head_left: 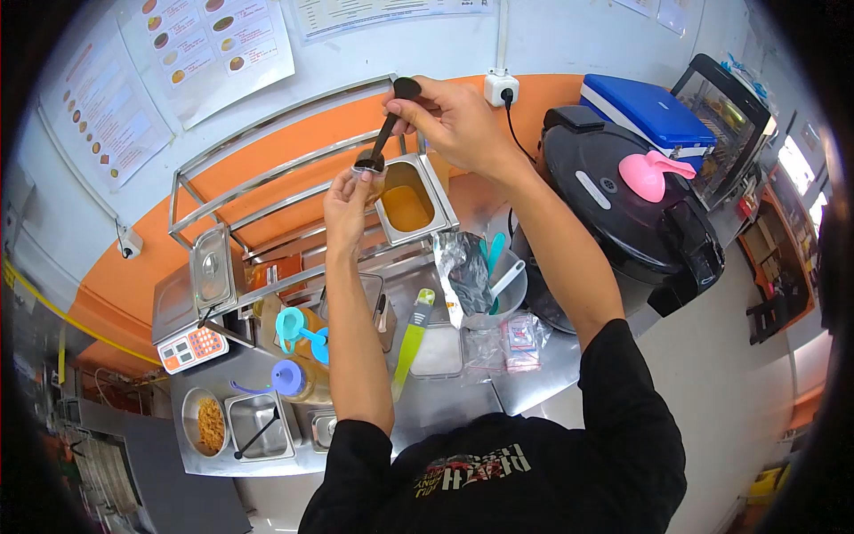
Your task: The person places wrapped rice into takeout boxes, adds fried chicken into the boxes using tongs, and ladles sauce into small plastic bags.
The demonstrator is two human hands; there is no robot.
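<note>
My right hand (449, 116), raised above the steel rack, grips a black spoon (386, 133) with a rounded upper end. The spoon slants down to the mouth of a small clear plastic cup (367, 174). Around that cup are the closed fingers of my left hand (345, 209). How much the cup holds cannot be made out. Just right of the cup and lower sits a steel pan (416, 230) with orange-brown liquid (407, 208) in it, set in the rack.
Below the rack stand squeeze bottles (302, 378), a lime-green-handled tool (409, 343), a foil pouch (463, 267) and a bowl of utensils (509, 283). A large black cooker (614, 227) carrying a pink scoop (651, 176) stands right. An orange-and-white scale (193, 348) is left.
</note>
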